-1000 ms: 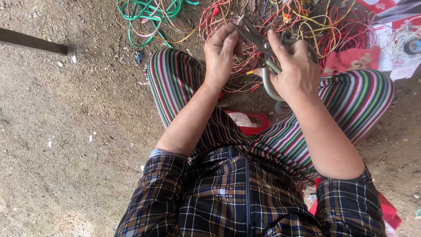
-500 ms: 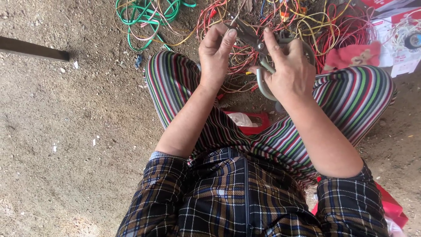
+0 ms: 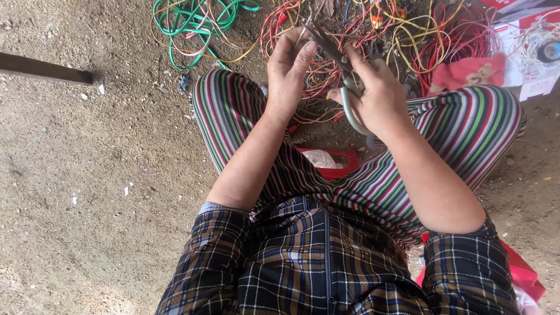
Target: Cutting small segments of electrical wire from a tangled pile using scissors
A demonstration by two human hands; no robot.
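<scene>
A thin wire (image 3: 308,29) is pinched between the thumb and fingertips of the left hand (image 3: 289,76), raised above the left knee in the head-camera view, the only view here. Its tip meets the dark jaws of a pair of pliers (image 3: 344,76) with grey-green handles, which the right hand (image 3: 376,96) grips closed around, forefinger stretched along the top. Compared with half a second ago, both hands sit slightly closer together and the pliers' nose has tilted up toward the pinched wire; a second ago the hands were lower over the lap. That suggests the tool is now biting on the wire end. Beyond the hands lies a tangle of red, yellow and orange wires (image 3: 408,35) on the dirt floor (image 3: 87,175), with a green coil (image 3: 192,23) to the left.
</scene>
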